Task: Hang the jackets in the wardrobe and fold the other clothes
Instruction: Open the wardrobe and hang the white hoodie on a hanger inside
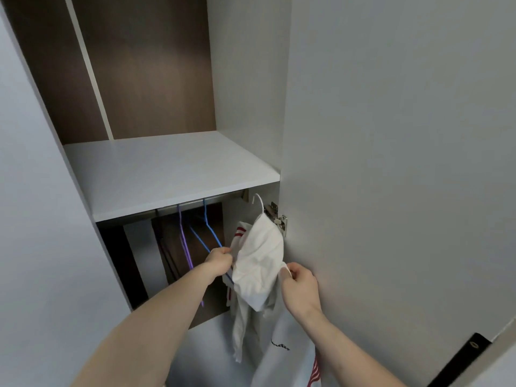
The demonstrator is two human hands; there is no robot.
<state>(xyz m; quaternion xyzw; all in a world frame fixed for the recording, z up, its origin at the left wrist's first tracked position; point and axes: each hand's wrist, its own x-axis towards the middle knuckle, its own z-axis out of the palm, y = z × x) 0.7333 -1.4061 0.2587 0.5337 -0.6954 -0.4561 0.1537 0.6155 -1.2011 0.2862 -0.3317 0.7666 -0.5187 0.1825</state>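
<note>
White jacket on a white hanger at lower centre of frame, hook just right of and below the rail, not yet on it. Left hand fingers clamped on its left edge, right hand fingers pinching its right edge; long axis hanging downward.

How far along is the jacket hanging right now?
Done: the white jacket sits on a white hanger hooked at the rail. In hand: the left hand and right hand each grip its fabric, apparently straightening it. Left: purple hanger and blue hanger are bare; folding isn't in view.
</note>
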